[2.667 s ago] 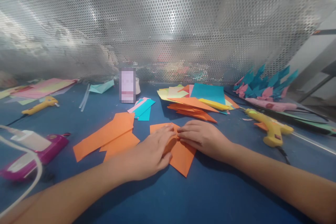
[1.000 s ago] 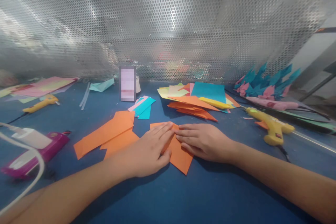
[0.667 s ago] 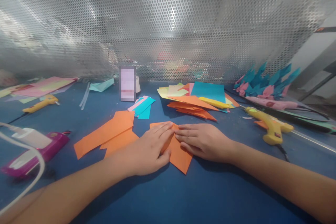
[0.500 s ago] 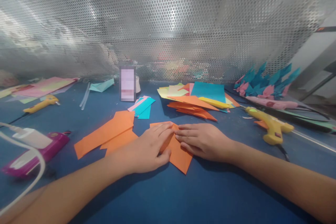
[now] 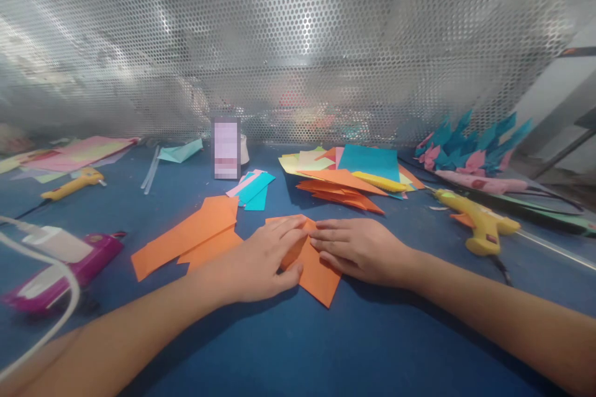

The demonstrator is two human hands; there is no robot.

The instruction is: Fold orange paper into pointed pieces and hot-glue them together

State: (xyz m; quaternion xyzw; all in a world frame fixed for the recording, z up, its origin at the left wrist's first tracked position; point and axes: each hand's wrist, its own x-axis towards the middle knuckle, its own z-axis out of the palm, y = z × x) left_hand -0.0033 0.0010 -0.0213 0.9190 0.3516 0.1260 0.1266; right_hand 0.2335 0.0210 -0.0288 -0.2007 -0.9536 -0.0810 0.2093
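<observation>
Fingers (image 5: 331, 235) nearly straight, little spread; I see left hand (image 5: 263, 258) and right hand (image 5: 365, 251) resting on orange sheet (image 5: 319, 273), probably to keep it flat against table (image 5: 321, 350).

A shiny perforated metal panel (image 5: 298, 31) stands behind a blue tabletop (image 5: 298, 353)

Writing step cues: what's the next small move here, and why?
Probably pin the orange paper with the left grip and smooth outward with the right grip. Both rest on it, nearly meeting near its far edge, so it looks well braced. The paper under them is hidden, so that's a judgement.
</observation>
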